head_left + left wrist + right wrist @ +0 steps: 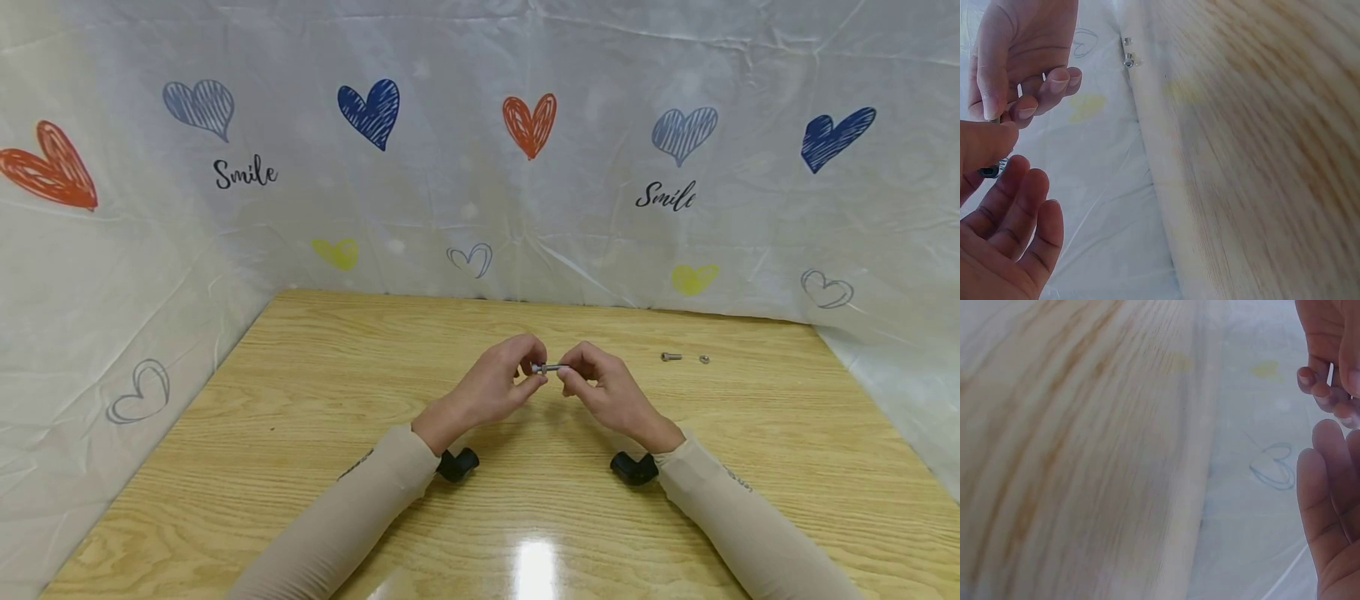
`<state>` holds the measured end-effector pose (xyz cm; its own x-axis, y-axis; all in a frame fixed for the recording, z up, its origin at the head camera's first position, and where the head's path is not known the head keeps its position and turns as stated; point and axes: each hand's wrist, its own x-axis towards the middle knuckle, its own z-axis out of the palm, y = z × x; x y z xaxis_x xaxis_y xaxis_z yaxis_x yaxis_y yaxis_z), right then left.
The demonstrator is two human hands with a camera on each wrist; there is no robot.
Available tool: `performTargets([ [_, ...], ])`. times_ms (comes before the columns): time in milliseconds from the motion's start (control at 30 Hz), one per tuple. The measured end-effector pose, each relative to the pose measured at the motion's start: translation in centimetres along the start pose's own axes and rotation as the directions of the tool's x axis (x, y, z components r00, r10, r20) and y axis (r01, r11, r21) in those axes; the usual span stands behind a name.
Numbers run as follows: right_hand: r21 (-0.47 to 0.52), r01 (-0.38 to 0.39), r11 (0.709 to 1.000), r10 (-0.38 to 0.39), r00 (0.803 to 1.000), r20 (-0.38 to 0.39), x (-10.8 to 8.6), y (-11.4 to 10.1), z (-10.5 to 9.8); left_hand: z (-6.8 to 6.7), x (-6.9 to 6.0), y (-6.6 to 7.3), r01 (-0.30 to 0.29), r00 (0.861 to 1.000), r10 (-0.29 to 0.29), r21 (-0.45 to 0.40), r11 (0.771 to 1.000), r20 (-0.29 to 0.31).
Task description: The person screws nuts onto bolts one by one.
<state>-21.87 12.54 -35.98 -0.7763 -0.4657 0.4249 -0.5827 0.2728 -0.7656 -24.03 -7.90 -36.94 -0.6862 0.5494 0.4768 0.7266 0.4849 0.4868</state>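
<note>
Held level above the middle of the table is a metal bolt (553,367), spanning the gap between both hands in the head view. My left hand (487,382) pinches its head end between thumb and fingers. A nut (544,368) appears to sit on the bolt close to the head. At the other end, the thumb and fingertips of my right hand (609,390) pinch the shank. The left wrist view shows the dark socket of the bolt head (989,171) below the left thumb. From the right wrist, only parts of both hands are visible and the bolt is out of sight.
To the right on the wooden table (337,358) lie a second bolt (671,357) and a loose nut (704,359). A white sheet (420,200) printed with hearts hangs behind the table's back edge. Black wrist mounts (458,465) stick out under both sleeves.
</note>
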Motion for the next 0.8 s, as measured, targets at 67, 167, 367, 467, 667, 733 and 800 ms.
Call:
performTargets([
  [67,0.007,0.000,1.000,0.000,1.000,0.001,0.00,0.03,-0.01,0.01,0.01,0.01,0.001,1.000,-0.001,0.003,1.000,0.000],
  [167,0.010,0.000,1.000,0.000,1.000,0.000,0.03,0.09,-0.02,0.02,0.01,-0.02,0.004,1.000,-0.004,0.004,1.000,0.001],
  [367,0.010,0.002,1.000,-0.002,1.000,0.000,0.04,0.07,-0.08,0.01,-0.01,-0.01,0.019,1.000,-0.019,0.012,1.000,0.007],
  [467,0.014,0.002,1.000,-0.002,1.000,-0.003,0.04,0.01,-0.13,0.01,-0.02,0.01,0.027,1.000,-0.027,0.020,0.999,0.011],
  [667,0.019,0.003,1.000,-0.003,1.000,-0.006,0.05,0.03,-0.15,0.06,-0.04,0.06,0.054,0.998,-0.054,0.025,0.998,0.016],
  [733,0.016,0.005,1.000,-0.005,1.000,-0.007,0.05,0.05,-0.15,0.05,-0.04,0.08,0.059,0.998,-0.059,0.024,0.998,0.017],
  [800,0.019,0.005,1.000,-0.005,1.000,-0.006,0.02,0.02,-0.15,0.05,-0.04,0.08,0.062,0.998,-0.063,0.022,0.998,0.019],
])
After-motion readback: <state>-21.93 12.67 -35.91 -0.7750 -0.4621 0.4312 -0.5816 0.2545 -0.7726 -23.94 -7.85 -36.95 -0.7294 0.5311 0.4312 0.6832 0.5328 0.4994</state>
